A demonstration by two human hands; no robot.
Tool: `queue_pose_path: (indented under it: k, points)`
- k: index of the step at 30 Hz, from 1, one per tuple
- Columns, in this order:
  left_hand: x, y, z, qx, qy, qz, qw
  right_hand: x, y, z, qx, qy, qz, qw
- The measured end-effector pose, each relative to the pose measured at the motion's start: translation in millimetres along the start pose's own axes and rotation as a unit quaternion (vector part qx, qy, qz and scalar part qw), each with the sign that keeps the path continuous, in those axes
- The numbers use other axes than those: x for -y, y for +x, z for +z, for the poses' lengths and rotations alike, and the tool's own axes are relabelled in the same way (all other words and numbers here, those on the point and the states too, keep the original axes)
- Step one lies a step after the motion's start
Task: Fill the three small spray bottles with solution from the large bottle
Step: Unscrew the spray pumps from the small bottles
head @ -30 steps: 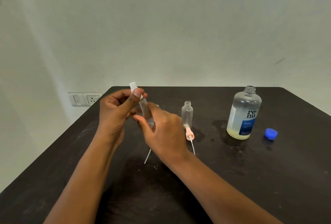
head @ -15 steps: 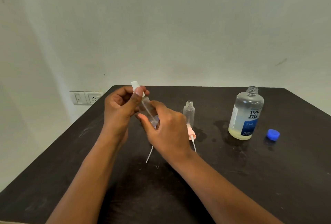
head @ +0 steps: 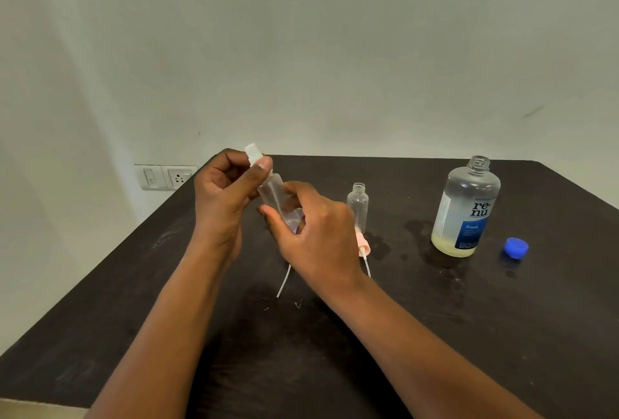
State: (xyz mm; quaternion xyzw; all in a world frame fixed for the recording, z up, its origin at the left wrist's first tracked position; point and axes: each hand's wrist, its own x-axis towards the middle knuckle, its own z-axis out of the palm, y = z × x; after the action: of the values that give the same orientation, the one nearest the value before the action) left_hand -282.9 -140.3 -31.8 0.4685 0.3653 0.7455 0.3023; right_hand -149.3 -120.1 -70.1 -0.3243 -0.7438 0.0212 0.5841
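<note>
I hold a small clear spray bottle tilted above the dark table. My left hand pinches its white spray top, and my right hand grips the bottle's lower body. A second small bottle stands open and upright just right of my right hand. Its pink spray head with a dip tube lies on the table in front of it. The large labelled bottle stands uncapped at the right, with a little yellowish solution at its bottom. A third small bottle is not visible.
A blue cap lies right of the large bottle. A loose white dip tube rests on the table under my right hand. Wet patches darken the table around the bottles. A wall socket sits beyond the table's left edge.
Both hands stay on the small bottle with only slight shifts of the fingers; the objects on the table have not moved.
</note>
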Motion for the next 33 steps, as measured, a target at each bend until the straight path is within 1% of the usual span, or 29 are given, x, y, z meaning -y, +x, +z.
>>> queue_pose_path:
  k: [3,5,8,12,18,22,24,26,28,29,31,33]
  points:
    - [2,1,0,-0.026,0.010,0.009,1.000,1,0,0,-0.001,-0.008,-0.007,1.000]
    - [3,0,2,-0.013,0.015,0.010,1.000,1,0,0,0.001,-0.001,0.000,1.000]
    - [2,-1,3,0.026,0.034,0.005,0.999,2,0,-1,0.002,0.027,0.036,0.999]
    - [3,0,2,0.014,0.041,0.015,0.999,3,2,-2,0.003,0.043,0.060,0.997]
    - [9,4,-1,-0.054,0.060,0.027,0.996,3,-1,0,0.020,0.033,0.049,0.998]
    - [9,6,-2,-0.117,0.025,0.048,0.992,1,-1,1,0.024,0.005,0.041,0.999]
    - [7,9,-6,-0.167,-0.014,0.066,0.984,0,-1,2,0.023,-0.010,0.033,0.999]
    - [4,12,-10,-0.237,-0.040,0.087,0.967,0,-2,3,0.016,-0.024,0.018,0.999]
    - [1,14,-16,-0.304,-0.042,0.107,0.946,-1,-2,4,0.005,-0.034,0.009,0.999]
    - [0,15,-20,-0.326,-0.039,0.111,0.938,-1,-1,4,0.001,-0.036,0.011,0.999]
    - [-4,16,-30,-0.339,-0.035,0.105,0.934,-2,1,4,-0.004,-0.036,0.020,0.999]
    - [-5,18,-43,-0.319,-0.011,0.084,0.944,-3,2,3,-0.006,-0.034,0.025,0.999]
